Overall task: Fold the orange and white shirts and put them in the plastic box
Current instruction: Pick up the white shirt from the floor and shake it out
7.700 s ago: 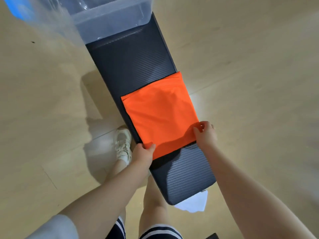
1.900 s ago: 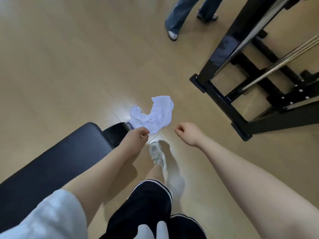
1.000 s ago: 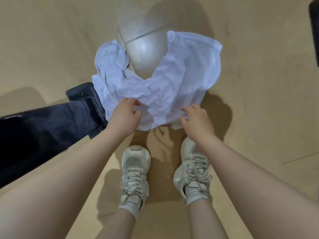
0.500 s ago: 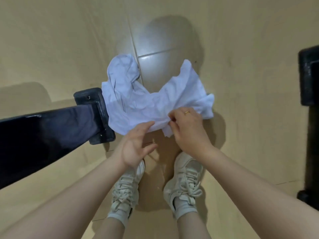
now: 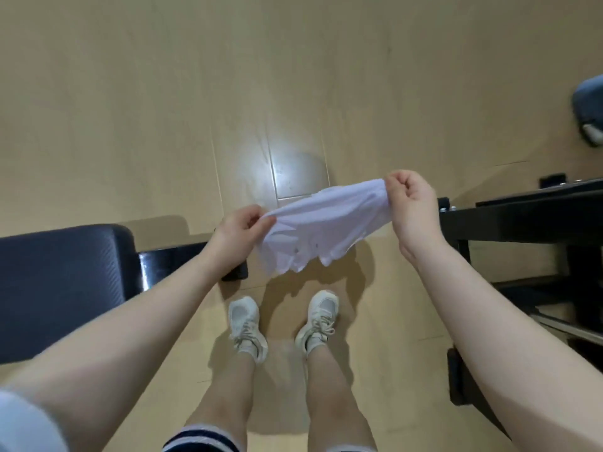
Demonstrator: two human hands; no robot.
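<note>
The white shirt (image 5: 321, 228) hangs in the air above the wooden floor, stretched between my two hands. My left hand (image 5: 239, 231) pinches its left edge and my right hand (image 5: 411, 203) grips its right edge, held slightly higher. The shirt's lower part droops in wrinkled folds above my feet. Neither the orange shirt nor the plastic box is in view.
The black padded bench (image 5: 62, 285) lies at the left, its metal foot (image 5: 192, 259) just under my left wrist. A black metal rack frame (image 5: 528, 223) stands at the right. My white sneakers (image 5: 248, 324) stand on the floor below the shirt.
The white shirt lay crumpled on the floor by the bench foot; both hands have taken hold of it and lifted it, spreading it apart as I straightened up.
</note>
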